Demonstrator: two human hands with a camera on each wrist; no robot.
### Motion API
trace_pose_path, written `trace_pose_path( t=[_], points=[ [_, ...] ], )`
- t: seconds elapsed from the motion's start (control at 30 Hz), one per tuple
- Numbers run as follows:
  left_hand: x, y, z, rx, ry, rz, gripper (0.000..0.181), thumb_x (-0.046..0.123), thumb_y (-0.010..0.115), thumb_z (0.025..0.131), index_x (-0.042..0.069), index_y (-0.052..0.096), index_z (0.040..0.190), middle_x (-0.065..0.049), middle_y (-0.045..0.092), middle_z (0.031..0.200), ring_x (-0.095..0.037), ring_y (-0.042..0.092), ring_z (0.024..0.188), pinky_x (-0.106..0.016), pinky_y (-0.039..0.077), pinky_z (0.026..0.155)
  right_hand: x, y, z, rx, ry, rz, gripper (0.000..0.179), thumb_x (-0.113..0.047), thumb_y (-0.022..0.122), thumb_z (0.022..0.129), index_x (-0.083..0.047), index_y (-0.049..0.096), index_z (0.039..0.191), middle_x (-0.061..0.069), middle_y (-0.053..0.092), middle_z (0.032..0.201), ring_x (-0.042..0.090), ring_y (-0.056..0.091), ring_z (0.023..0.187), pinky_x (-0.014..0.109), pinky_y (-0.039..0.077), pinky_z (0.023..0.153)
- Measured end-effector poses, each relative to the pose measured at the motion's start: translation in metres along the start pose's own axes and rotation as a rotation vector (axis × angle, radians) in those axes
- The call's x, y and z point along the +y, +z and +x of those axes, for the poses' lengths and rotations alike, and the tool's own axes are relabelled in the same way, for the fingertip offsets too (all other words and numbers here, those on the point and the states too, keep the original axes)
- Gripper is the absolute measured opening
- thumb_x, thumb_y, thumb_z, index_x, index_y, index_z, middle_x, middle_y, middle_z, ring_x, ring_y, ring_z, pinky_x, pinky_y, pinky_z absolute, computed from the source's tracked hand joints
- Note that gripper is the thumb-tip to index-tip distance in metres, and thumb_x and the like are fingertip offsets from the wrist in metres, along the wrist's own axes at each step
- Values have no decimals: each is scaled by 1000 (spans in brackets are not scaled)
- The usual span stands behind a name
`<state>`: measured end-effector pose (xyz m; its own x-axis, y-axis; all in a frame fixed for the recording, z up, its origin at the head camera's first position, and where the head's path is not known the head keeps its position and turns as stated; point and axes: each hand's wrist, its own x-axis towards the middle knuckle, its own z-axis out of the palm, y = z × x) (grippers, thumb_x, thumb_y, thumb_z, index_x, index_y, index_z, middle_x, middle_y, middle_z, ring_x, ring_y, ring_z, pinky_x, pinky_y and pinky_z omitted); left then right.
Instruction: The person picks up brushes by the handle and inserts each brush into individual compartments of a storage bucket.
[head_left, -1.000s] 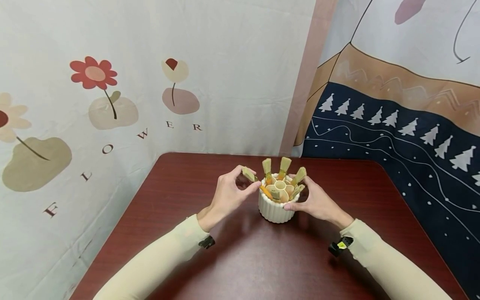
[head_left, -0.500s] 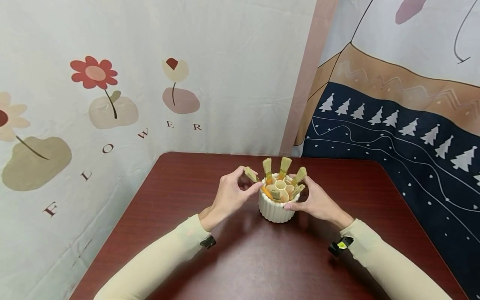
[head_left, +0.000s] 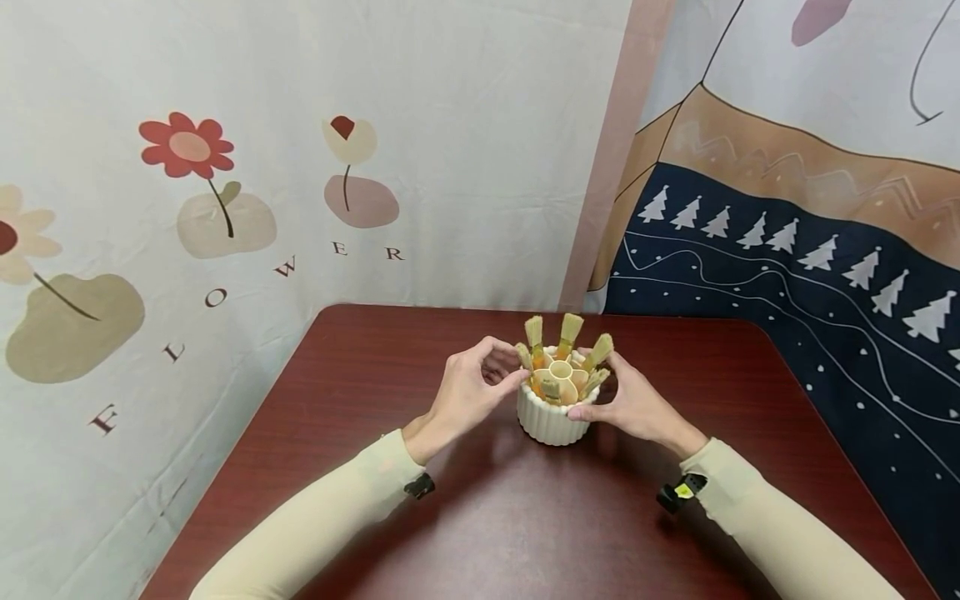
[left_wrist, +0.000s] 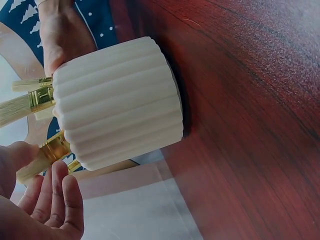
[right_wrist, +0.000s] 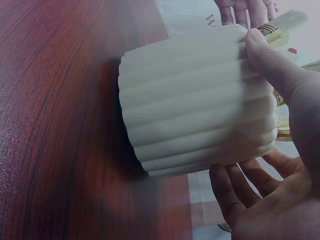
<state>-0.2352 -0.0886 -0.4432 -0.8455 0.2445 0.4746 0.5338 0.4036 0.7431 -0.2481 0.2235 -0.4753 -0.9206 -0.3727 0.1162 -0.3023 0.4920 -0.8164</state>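
Note:
A white ribbed round holder (head_left: 553, 425) stands upright on the table, with petal-shaped compartments in its top. Several paint brushes (head_left: 571, 329) stand in it bristles up, with golden ferrules. My left hand (head_left: 472, 390) is at the holder's left side, thumb and fingers around the bristle end of one brush (left_wrist: 37, 164); its lower part is hidden inside the holder. My right hand (head_left: 633, 400) grips the holder's right side near the rim. In the right wrist view its thumb (right_wrist: 267, 55) lies on the near wall and its fingers curve around the opposite side.
The dark red wooden table (head_left: 480, 533) extends on all sides of the holder, its far edge close behind. A pale flower-printed cloth (head_left: 465, 150) hangs behind, and a navy cloth with white trees (head_left: 810, 308) hangs at the right.
The brush in my left hand has gone from leaning out leftward to nearly upright in the holder's left compartment. My left hand shifted slightly right. The right hand and holder stayed put.

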Motion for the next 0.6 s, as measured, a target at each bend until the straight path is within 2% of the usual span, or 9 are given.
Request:
trace_pose_path(
  t=[0.27, 0.5, 0.6],
  points=[
    [-2, 0, -2, -2, -13, 25, 30, 16, 96, 99, 9, 79, 123, -8, 89, 104, -17, 82, 85, -37, 71, 80, -2, 0, -1, 5, 1, 0, 109, -41, 105, 89, -13, 44, 175, 12, 58, 176, 38, 58, 160, 73, 42, 134],
    [-1, -2, -4, -11, -19, 17, 32, 16, 95, 99, 9, 78, 126, -8, 89, 112, -18, 82, 86, -40, 72, 81, -4, 0, -2, 8, 4, 0, 110, -41, 105, 88, -12, 44, 175, 13, 58, 177, 40, 56, 162, 74, 40, 135],
    [-1, -3, -5, -12, -28, 24, 34, 16, 95, 99, 9, 77, 127, -7, 89, 113, -16, 81, 86, -38, 72, 80, -4, 0, -2, 7, 9, -2, 110, -42, 105, 89, -13, 44, 175, 13, 58, 177, 39, 57, 161, 74, 42, 134]
  ],
)
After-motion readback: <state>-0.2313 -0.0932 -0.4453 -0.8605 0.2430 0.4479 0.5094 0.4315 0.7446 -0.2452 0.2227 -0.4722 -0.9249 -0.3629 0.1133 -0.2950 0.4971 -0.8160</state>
